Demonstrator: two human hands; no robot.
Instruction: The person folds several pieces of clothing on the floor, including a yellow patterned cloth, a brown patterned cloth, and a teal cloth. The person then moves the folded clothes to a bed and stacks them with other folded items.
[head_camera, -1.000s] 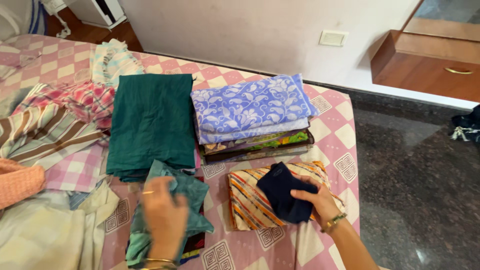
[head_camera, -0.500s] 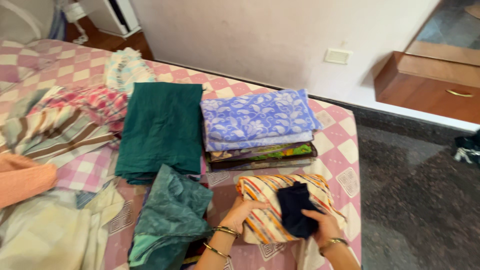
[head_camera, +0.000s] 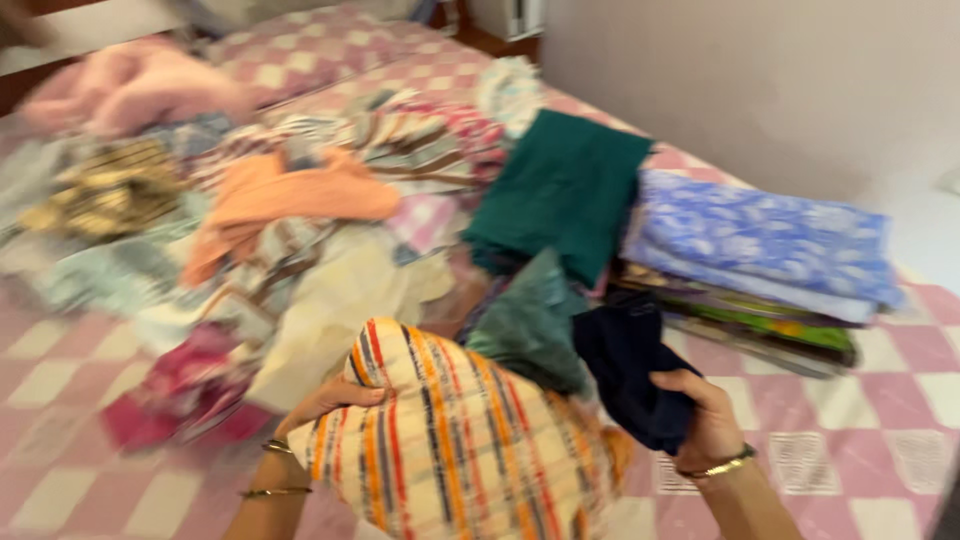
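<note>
Striped orange cloth (head_camera: 470, 440), lifted over the checked bedspread (head_camera: 840, 400): left hand (head_camera: 325, 400) fingers curled gripping its edge; right hand (head_camera: 705, 415) pinching a navy garment (head_camera: 630, 365) against it; risk: navy piece likely slips, toppling the folded stack (head_camera: 760, 260) beside.

**Bed surface: checked sheet, mostly covered in clothes**

Bed (head_camera: 880, 400) has a pink-and-white checked sheet. Loose heap of unfolded clothes (head_camera: 250, 230) spreads over the left and middle, with an orange garment (head_camera: 290, 195) on top. Folded dark green cloth (head_camera: 565, 190) lies flat, right of the heap. Just beside it: folded stack (head_camera: 760, 265), blue floral piece on top. Frame is motion-blurred.
</note>
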